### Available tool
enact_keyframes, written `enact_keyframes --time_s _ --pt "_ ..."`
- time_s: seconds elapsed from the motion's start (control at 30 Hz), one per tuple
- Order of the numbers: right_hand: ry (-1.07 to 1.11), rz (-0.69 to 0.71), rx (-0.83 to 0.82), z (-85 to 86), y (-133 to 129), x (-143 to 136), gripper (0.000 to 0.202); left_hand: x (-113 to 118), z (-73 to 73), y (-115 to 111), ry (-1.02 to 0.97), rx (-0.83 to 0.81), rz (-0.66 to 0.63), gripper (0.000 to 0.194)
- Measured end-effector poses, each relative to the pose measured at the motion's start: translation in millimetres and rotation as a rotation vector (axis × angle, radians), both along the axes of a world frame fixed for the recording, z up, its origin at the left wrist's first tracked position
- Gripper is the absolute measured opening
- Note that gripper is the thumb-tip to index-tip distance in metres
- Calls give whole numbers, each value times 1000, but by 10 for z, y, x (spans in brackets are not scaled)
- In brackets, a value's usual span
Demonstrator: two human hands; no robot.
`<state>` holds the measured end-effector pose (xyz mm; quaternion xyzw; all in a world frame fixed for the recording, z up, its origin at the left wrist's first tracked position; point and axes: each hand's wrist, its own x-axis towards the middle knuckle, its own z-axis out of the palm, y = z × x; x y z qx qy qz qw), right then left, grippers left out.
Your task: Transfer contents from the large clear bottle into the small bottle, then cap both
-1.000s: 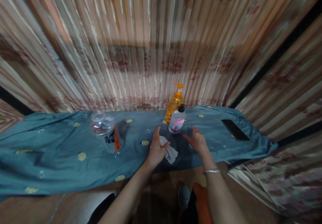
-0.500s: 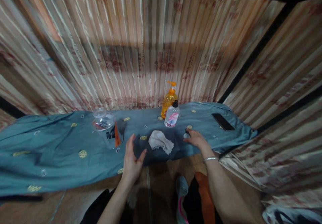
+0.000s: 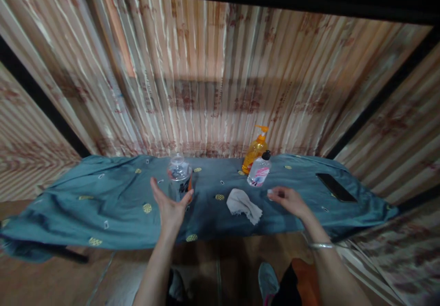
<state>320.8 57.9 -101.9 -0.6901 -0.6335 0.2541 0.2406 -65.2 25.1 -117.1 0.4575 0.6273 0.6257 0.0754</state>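
My left hand [image 3: 171,212] is open, thumb and fingers spread wide, close in front of a clear plastic bottle [image 3: 178,177] with a dark and orange label. The bottle stands upright without a lid at its mouth. Between the fingertips of my right hand [image 3: 289,199] is a small whitish cap [image 3: 270,193], pinched just over the blue-green cloth. A crumpled pale rag [image 3: 242,204] lies between my two hands.
An orange pump bottle [image 3: 253,157] and a clear bottle with a pink label [image 3: 259,173] stand together behind the rag. At the right lies a black phone [image 3: 336,187]. A patterned sheet [image 3: 120,214] covers the surface; a striped curtain [image 3: 213,113] hangs behind.
My left hand has moved left to the clear bottle, fingers spread. The right fingers have drawn together on the cap. The camera view has turned, shifting the scene rightward.
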Motion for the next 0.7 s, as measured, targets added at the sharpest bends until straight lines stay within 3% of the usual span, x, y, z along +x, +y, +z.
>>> enact_keyframes --time_s 0.1,0.23,0.37,0.5,0.6,0.7 --pt "532 190 -5 90 -58 -488 48 26 -94 232 -54 -31 -25 124" --pt "668 422 20 388 58 -1232 47 80 -136 406 -94 -25 -50 125" --pt "406 649 257 927 373 -1860 37 92 -124 462 -152 1 -139 114" --pt "-39 793 517 1417 573 -2223 37 118 -154 476 -145 8 -197 100" --pt "-237 922 561 1600 581 -2286 37 160 -179 460 -131 14 -216 100" --pt "-345 992 535 1656 529 -2236 32 212 -172 418 -112 18 -244 98"
